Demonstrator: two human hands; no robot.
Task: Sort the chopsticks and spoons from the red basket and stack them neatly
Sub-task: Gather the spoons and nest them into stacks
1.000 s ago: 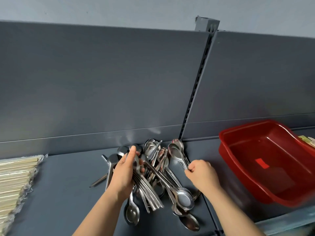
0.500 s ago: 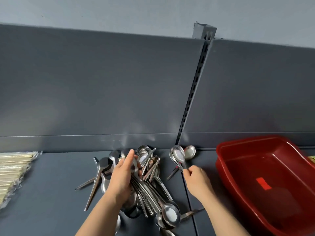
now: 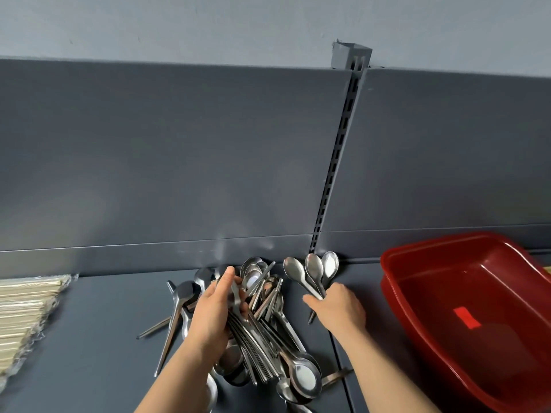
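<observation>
Spoon bundle [image 3: 256,356], steel, clamped in the grip of the left hand [image 3: 213,320] over a loose spoon heap [image 3: 179,302] on the grey shelf [image 3: 98,338]; three spoons [image 3: 314,268] pinched by their handles in the right hand [image 3: 340,308] (bowls fanned upward); red basket [image 3: 447,353] at right; wrapped chopsticks [image 3: 26,308] far left

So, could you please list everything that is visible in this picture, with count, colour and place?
spoon pile: many, silver, shelf centre
held spoons: three, silver, right hand
red basket: one, red, shelf right
wrapped chopsticks: one stack, pale, shelf left
shelf: one, dark grey, underneath
back panels: two, dark grey, behind
slotted post: one, grey, between panels
left hand: one, grips spoons from the pile
right hand: one, holds three spoons
</observation>
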